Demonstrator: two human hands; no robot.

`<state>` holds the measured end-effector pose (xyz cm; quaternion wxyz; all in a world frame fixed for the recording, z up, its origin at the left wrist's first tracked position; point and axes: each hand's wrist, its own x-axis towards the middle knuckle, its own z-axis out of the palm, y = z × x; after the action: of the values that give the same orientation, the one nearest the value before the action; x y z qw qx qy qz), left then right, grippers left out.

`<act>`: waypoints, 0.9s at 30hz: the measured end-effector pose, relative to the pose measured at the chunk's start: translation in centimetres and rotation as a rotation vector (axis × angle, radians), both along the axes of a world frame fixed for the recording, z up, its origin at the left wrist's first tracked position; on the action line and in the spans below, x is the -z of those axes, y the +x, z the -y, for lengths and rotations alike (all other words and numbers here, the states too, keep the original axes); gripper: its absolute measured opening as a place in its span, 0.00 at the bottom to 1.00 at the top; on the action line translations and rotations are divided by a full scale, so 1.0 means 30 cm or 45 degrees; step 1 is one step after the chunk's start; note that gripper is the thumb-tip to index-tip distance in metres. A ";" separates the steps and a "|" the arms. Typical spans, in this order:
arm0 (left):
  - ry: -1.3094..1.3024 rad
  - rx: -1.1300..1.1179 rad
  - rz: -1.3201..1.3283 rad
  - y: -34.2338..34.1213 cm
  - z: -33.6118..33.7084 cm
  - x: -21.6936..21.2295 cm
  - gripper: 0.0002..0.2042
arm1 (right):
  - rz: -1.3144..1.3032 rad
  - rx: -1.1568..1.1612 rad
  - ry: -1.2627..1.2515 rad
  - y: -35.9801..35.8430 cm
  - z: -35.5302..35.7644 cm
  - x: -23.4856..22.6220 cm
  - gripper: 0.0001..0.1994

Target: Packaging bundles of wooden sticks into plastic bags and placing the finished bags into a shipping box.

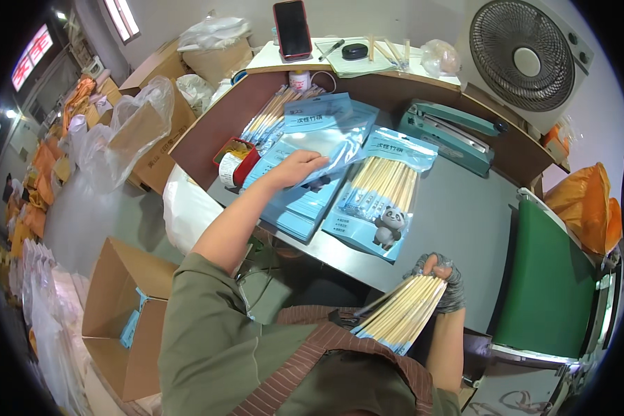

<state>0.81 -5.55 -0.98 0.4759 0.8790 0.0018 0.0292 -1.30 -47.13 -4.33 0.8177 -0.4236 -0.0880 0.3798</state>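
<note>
My left hand (298,168) is closed at the edge of a blue-and-clear plastic pouch (340,142), on top of a stack of flat blue pouches (295,213). My right hand (438,274), in a grey fingerless glove, grips a fanned bundle of bamboo chopsticks (403,312) close to my body, their lower ends in blue-printed wrapping. Between the hands lies a filled pouch (385,184) of chopsticks, with a panda printed on its front. More wrapped chopsticks (274,114) are piled behind the stack.
A teal heat sealer (447,139) stands at the back right, near a green conveyor belt (551,277). A red container (239,161) sits left of the stack. A phone (292,29) rests on the shelf beside a fan (523,55). An open cardboard box (128,312) stands lower left.
</note>
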 end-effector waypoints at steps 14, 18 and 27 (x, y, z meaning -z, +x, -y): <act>0.012 -0.153 0.000 -0.020 0.052 0.025 0.17 | 0.038 0.082 0.213 -0.068 0.101 0.037 0.15; -0.421 -0.243 -0.024 -0.041 0.047 0.067 0.22 | 0.039 0.118 0.195 -0.089 0.114 0.035 0.15; -0.296 -0.424 0.133 0.003 0.076 0.122 0.25 | 0.056 0.085 0.239 -0.090 0.096 0.029 0.15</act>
<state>0.91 -7.84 -4.63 0.5621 0.8031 0.1258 0.1526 -3.99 -50.02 -5.19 0.8638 -0.3561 -0.1268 0.3331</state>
